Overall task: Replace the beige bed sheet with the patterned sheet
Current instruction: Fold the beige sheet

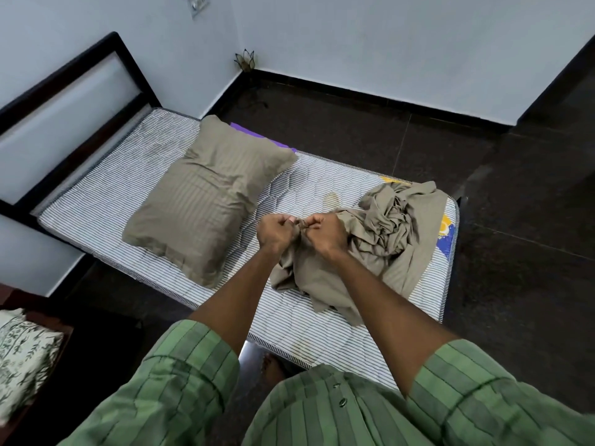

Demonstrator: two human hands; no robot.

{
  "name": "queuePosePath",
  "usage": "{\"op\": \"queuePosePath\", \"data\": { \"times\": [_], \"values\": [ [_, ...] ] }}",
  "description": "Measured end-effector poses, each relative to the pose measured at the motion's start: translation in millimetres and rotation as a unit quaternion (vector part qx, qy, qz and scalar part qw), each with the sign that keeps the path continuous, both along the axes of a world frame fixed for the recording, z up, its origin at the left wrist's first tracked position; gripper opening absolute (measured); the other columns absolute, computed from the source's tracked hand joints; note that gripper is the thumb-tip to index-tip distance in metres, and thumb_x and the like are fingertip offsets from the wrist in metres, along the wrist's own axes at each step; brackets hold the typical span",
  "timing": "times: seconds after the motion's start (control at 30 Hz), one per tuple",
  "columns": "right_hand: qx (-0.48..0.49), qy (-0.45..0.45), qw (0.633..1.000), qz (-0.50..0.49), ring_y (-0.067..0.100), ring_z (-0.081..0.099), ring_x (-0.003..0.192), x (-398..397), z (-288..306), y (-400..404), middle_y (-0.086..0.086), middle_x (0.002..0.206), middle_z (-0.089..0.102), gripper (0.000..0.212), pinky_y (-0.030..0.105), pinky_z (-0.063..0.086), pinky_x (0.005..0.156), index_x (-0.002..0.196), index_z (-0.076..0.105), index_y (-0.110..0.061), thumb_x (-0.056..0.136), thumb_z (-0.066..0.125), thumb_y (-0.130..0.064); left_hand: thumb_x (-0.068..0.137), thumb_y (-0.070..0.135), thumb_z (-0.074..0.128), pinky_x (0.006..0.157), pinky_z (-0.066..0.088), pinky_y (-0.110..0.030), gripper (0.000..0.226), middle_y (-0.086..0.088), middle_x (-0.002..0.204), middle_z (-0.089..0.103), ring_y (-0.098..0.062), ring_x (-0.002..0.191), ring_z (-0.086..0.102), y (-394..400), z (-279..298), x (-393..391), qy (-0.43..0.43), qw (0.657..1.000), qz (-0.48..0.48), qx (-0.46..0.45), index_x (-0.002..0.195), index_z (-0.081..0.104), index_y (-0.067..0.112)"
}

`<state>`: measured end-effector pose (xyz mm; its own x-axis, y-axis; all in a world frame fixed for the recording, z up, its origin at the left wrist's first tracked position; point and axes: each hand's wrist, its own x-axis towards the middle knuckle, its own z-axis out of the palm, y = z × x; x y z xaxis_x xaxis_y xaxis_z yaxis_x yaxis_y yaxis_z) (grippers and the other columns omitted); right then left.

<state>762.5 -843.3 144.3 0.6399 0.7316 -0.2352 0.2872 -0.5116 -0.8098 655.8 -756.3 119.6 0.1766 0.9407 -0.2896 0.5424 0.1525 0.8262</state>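
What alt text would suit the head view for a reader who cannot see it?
Both hands, left hand and right hand, pinch an edge of the crumpled beige sheet above a bare striped mattress. A beige pillow lies left of them; the folded patterned sheet waits at the lower left.

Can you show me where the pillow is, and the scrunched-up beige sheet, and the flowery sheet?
pillow (pixel 206 204): head view, middle of its beige striped cover.
beige sheet (pixel 394 226): head view, on the crumpled heap.
patterned sheet (pixel 22 352): head view, leaf-printed top of the folded stack at the left edge.
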Motion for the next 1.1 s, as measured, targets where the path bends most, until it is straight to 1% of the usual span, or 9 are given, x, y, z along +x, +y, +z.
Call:
{"op": "queuePosePath", "data": {
  "times": [0.1, 0.2, 0.37, 0.57, 0.7, 0.83, 0.93, 1.03, 1.1],
  "values": [
    [-0.008, 0.003, 1.0, 0.009, 0.009, 0.07, 0.068, -4.5, -4.1, -7.1, -0.013, 0.069, 0.073, 0.008, 0.032, 0.061, 0.067, 0.076, 0.077, -0.024, 0.076, 0.072, -0.017, 0.084, 0.03, 0.077, 0.074, 0.063, -0.037, 0.023, 0.009, 0.067, 0.073, -0.016, 0.07, 0.073, -0.4, 2.1, -4.4, 0.011, 0.999, 0.037, 0.006, 0.062, 0.073, 0.025],
    [0.003, 0.024, 1.0, 0.006, 0.01, 0.071, 0.068, -12.4, -9.9, -6.7, -0.011, 0.068, 0.073, 0.007, 0.039, 0.062, 0.07, 0.075, 0.075, -0.022, 0.076, 0.073, -0.016, 0.079, 0.026, 0.08, 0.072, 0.059, -0.025, 0.01, 0.01, 0.067, 0.072, -0.007, 0.067, 0.068, -4.9, 6.9, -6.0, 0.007, 1.0, 0.024, 0.0, 0.073, 0.08, 0.018],
    [0.021, -0.002, 1.0, 0.02, 0.011, 0.061, 0.058, -23.7, -10.2, -8.8, -0.005, 0.056, 0.064, 0.023, 0.035, 0.053, 0.063, 0.064, 0.064, -0.014, 0.083, 0.073, -0.022, 0.08, 0.017, 0.079, 0.078, 0.064, -0.048, 0.007, -0.006, 0.073, 0.076, -0.014, 0.065, 0.068, -3.3, -3.7, -10.9, -0.06, 0.996, -0.019, -0.067, 0.075, 0.08, 0.013],
    [-0.025, -0.058, 0.997, 0.045, 0.018, 0.067, 0.068, -28.8, -18.0, -12.6, -0.002, 0.065, 0.069, 0.018, 0.031, 0.054, 0.066, 0.076, 0.068, -0.016, 0.082, 0.077, -0.029, 0.086, 0.005, 0.075, 0.055, 0.051, -0.021, 0.009, -0.009, 0.077, 0.075, -0.017, 0.067, 0.062, -6.9, 11.6, -21.7, -0.096, 0.987, -0.088, -0.096, 0.093, 0.079, 0.01],
    [-0.028, -0.088, 0.996, 0.014, 0.026, 0.067, 0.082, -42.3, -23.8, -23.8, 0.007, 0.083, 0.073, 0.009, 0.035, 0.053, 0.071, 0.091, 0.074, -0.015, 0.089, 0.067, -0.02, 0.087, 0.006, 0.076, 0.057, 0.05, -0.014, 0.016, -0.005, 0.082, 0.075, -0.006, 0.067, 0.068, -18.6, 10.4, -27.1, -0.128, 0.975, -0.111, -0.147, 0.103, 0.077, 0.006],
    [0.047, 0.098, 0.994, 0.03, 0.007, 0.059, 0.065, -59.9, -48.0, -38.2, 0.004, 0.07, 0.071, 0.017, 0.041, 0.049, 0.059, 0.081, 0.072, -0.01, 0.087, 0.061, -0.021, 0.079, 0.007, 0.085, 0.069, 0.057, -0.021, 0.022, -0.009, 0.084, 0.077, -0.012, 0.075, 0.071, -25.4, -10.4, -37.2, -0.147, 0.976, -0.065, -0.148, 0.098, 0.076, 0.0],
    [0.088, 0.257, 0.962, 0.033, 0.02, 0.064, 0.081, -70.8, -52.5, -48.7, 0.027, 0.096, 0.073, 0.019, 0.054, 0.06, 0.075, 0.098, 0.078, -0.004, 0.089, 0.061, -0.002, 0.077, 0.004, 0.085, 0.078, 0.06, -0.028, 0.024, -0.014, 0.093, 0.078, -0.017, 0.082, 0.072, -24.8, -24.5, -53.3, -0.139, 0.978, -0.031, -0.154, 0.1, 0.077, 0.004],
    [0.104, 0.355, 0.928, 0.033, 0.024, 0.064, 0.083, -86.3, -45.2, -48.3, 0.024, 0.103, 0.075, 0.035, 0.04, 0.063, 0.073, 0.114, 0.077, -0.022, 0.098, 0.059, 0.003, 0.082, 0.003, 0.079, 0.078, 0.059, -0.03, 0.016, -0.011, 0.088, 0.078, -0.019, 0.082, 0.071, -29.3, -38.1, -67.7, -0.138, 0.982, 0.014, -0.127, 0.096, 0.078, 0.009],
    [0.103, 0.378, 0.919, 0.034, 0.021, 0.064, 0.081, -94.1, -43.8, -42.1, 0.013, 0.098, 0.076, 0.034, 0.033, 0.062, 0.067, 0.125, 0.072, -0.016, 0.098, 0.06, 0.002, 0.084, 0.007, 0.076, 0.078, 0.06, -0.032, 0.012, -0.006, 0.087, 0.078, -0.019, 0.082, 0.072, -32.4, -45.4, -78.4, -0.129, 0.986, 0.054, -0.094, 0.095, 0.079, 0.01]
  ]
}}
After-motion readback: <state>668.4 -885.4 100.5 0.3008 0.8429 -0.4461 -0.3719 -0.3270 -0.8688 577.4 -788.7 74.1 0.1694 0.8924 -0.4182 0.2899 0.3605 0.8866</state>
